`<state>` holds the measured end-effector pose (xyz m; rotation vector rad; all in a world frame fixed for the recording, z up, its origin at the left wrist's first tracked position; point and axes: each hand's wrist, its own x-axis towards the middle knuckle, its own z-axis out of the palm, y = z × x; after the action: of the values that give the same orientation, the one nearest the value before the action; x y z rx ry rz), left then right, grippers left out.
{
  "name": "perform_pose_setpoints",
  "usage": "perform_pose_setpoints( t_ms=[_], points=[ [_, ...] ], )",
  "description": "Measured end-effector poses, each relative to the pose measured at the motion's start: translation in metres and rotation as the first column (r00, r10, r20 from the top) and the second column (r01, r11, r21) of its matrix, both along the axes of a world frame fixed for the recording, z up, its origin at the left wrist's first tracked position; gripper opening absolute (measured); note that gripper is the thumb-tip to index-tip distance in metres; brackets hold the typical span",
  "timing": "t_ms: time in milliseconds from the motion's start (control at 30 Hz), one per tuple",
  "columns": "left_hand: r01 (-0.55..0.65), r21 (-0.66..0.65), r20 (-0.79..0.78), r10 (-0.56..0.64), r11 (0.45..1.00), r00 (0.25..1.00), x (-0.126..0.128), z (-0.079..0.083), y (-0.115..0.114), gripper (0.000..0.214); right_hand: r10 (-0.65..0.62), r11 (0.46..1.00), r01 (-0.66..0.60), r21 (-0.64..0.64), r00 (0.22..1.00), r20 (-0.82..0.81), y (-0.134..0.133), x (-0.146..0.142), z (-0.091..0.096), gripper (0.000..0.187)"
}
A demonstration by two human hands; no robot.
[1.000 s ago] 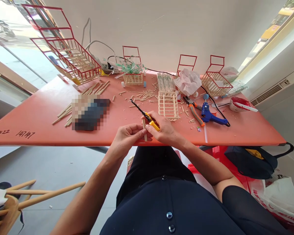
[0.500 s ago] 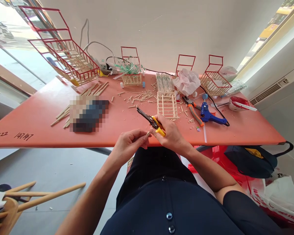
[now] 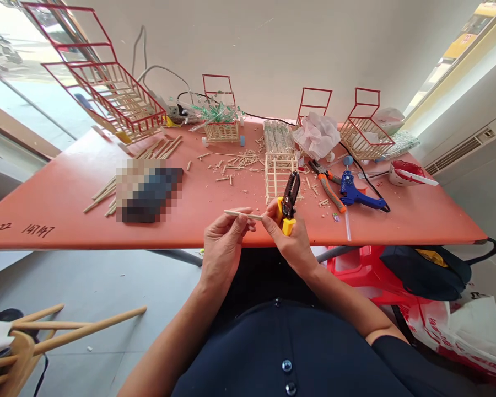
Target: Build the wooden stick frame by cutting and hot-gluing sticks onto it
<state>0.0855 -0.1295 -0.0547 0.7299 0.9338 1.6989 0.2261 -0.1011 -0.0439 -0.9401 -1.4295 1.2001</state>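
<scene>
- Pale thin wooden stick (image 3: 237, 214): level above orange table's (image 3: 66, 220) near edge; judged light, stiff, snappable; hold near ends.
- Left hand (image 3: 223, 242): pinching stick.
- Right hand (image 3: 292, 242): pinching stick, clasping yellow-handled black cutters (image 3: 290, 199).

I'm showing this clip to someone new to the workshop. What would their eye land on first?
Probably the bright orange-red table, then the hands at its near edge: the left hand and right hand pinch a thin wooden stick between them, the right also gripping yellow-handled cutters. Stick-built baskets with red frames line the far edge, and a blue glue gun lies right of the hands.
</scene>
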Motion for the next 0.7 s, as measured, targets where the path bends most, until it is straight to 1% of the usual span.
perform_pose_setpoints(
  t_ms=[67,133,200,300,367,433,467,500,533,567,600,633,667,700],
  points=[
    [0.017,0.011,-0.039,-0.017,1.0,0.999,0.0,0.002,0.004,0.036,0.038,0.998,-0.039,-0.053,0.999,-0.019,-0.001,0.002,-0.003,0.037],
    [0.042,0.013,-0.088,-0.041,0.999,0.995,-0.005,0.007,0.01,0.036,0.081,0.992,-0.084,-0.096,0.996,-0.032,0.0,0.007,-0.005,0.036],
    [0.031,0.017,-0.125,-0.029,0.999,0.992,-0.015,0.012,0.018,0.038,0.072,0.991,-0.078,-0.104,0.996,-0.061,0.003,0.014,-0.005,0.037],
    [-0.003,0.033,-0.177,0.009,0.999,0.984,-0.034,0.02,0.03,0.036,-0.008,0.996,-0.005,-0.092,0.99,-0.138,0.009,0.031,0.003,0.035],
    [-0.03,0.037,-0.22,0.037,0.999,0.975,-0.044,0.023,0.036,0.033,-0.068,0.996,0.058,-0.065,0.984,-0.167,0.013,0.049,0.011,0.033],
    [-0.037,0.028,-0.254,0.043,0.999,0.966,-0.051,0.025,0.04,0.033,-0.169,0.985,0.172,0.013,0.977,-0.13,0.017,0.076,0.018,0.032],
    [-0.035,0.023,-0.266,0.04,0.999,0.963,-0.052,0.025,0.04,0.034,-0.251,0.963,0.257,0.083,0.965,-0.079,0.019,0.093,0.021,0.032],
    [-0.031,0.019,-0.274,0.035,0.999,0.961,-0.053,0.024,0.04,0.035,-0.352,0.924,0.347,0.158,0.936,0.005,0.021,0.112,0.023,0.031],
    [-0.027,0.015,-0.278,0.03,1.0,0.96,-0.053,0.023,0.04,0.036,-0.481,0.858,0.448,0.253,0.873,0.085,0.024,0.133,0.024,0.029],
    [-0.022,0.01,-0.279,0.024,1.0,0.96,-0.052,0.021,0.039,0.036,-0.594,0.78,0.518,0.351,0.789,0.156,0.026,0.156,0.025,0.029],
    [-0.016,0.003,-0.276,0.016,1.0,0.961,-0.051,0.019,0.039,0.037,-0.69,0.698,0.565,0.44,0.694,0.203,0.029,0.181,0.025,0.032],
    [-0.009,-0.006,-0.269,0.007,1.0,0.963,-0.049,0.016,0.038,0.039,-0.762,0.629,0.598,0.496,0.599,0.244,0.032,0.206,0.026,0.035],
    [-0.001,-0.016,-0.26,-0.003,1.0,0.966,-0.048,0.014,0.038,0.04,-0.839,0.538,0.644,0.543,0.469,0.275,0.035,0.23,0.025,0.036],
    [0.007,-0.025,-0.249,-0.013,1.0,0.968,-0.047,0.011,0.038,0.042,-0.875,0.479,0.68,0.555,0.32,0.363,0.039,0.254,0.025,0.04]
  ],
)
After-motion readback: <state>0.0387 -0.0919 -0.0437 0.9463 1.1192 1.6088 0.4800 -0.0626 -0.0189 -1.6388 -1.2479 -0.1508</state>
